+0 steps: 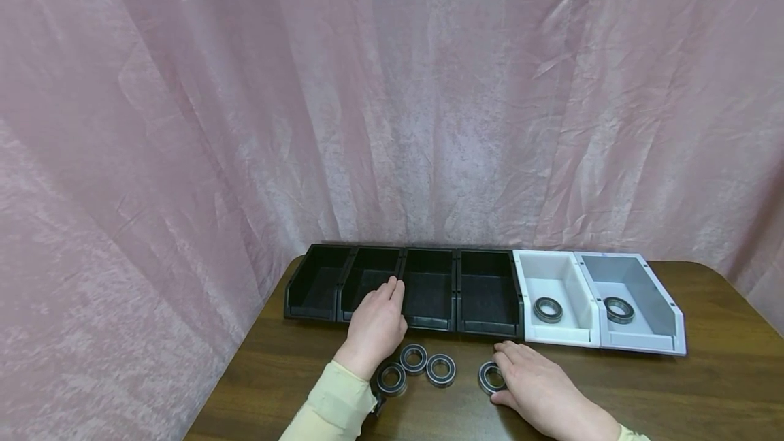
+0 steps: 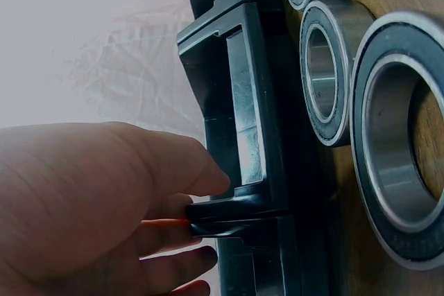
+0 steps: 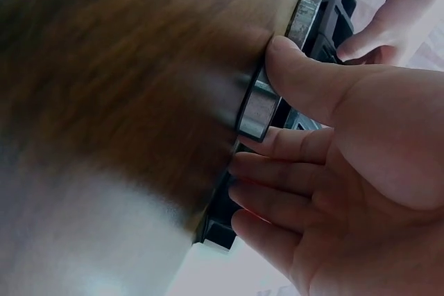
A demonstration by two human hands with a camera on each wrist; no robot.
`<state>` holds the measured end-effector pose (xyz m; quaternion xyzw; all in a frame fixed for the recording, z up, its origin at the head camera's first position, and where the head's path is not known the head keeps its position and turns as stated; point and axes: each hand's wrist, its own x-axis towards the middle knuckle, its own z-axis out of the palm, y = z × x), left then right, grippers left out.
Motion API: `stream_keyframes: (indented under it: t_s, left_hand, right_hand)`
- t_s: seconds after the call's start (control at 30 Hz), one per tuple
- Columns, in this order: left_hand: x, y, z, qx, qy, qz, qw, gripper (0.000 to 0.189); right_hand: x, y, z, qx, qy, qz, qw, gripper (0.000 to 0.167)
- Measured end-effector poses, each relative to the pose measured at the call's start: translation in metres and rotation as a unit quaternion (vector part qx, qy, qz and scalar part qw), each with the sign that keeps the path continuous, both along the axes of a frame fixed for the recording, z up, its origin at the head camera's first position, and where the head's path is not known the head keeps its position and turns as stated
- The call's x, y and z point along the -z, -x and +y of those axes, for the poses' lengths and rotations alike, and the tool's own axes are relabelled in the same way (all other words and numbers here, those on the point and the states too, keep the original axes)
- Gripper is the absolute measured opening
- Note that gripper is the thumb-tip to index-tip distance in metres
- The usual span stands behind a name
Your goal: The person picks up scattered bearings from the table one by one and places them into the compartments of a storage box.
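Your right hand point(image 1: 535, 383) pinched 1 bearing point(image 1: 482, 378) on the near table point(image 1: 294, 380), right of 3 others point(image 1: 430, 370) | Your left hand point(image 1: 378, 322) hung straight-fingered over the far black bins point(image 1: 429, 323) | Bearing looked dense, rigid, slick; outer rim seemed surest hold

Four bearings point(image 1: 431, 370) lie on the table point(image 1: 716, 380) before a row of bins point(image 1: 456, 295).

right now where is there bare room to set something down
Bare tabletop shows right of the grey bin, and left of the left sleeve. The two black bins nearest the white bin look bare inside too. It is crowded where three bearings sit beside that sleeve, and at the right grip, which pinches another bearing.
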<state>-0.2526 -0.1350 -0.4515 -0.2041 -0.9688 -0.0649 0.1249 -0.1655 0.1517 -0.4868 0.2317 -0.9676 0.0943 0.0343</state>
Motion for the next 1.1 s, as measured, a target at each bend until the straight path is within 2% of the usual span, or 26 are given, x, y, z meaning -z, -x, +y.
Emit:
stream_keyframes:
  t_s: [0.13,0.37,0.57,0.9,1.1]
  left_hand:
    - [0.0,0.001,0.0,0.001,0.002,0.004,1.0,0.061]
    - [-0.001,0.001,0.001,-0.001,0.002,-0.001,1.0,0.061]
    - [0.0,0.001,0.001,-0.002,0.005,-0.002,1.0,0.062]
    - [0.0,0.001,0.0,-0.002,0.001,-0.005,1.0,0.062]
    - [0.0,0.002,0.0,-0.002,0.0,-0.002,1.0,0.063]
  right_hand:
    - [0.001,-0.001,0.001,-0.003,0.005,-0.001,1.0,0.049]
    - [0.002,-0.006,0.005,-0.031,0.013,0.038,0.9987,0.058]
    - [0.001,-0.006,0.003,-0.027,0.003,0.026,0.9993,0.06]
    - [-0.002,-0.009,0.001,-0.035,0.0,0.049,0.9982,0.061]
    - [-0.006,-0.011,0.001,-0.038,0.0,0.043,0.9984,0.06]
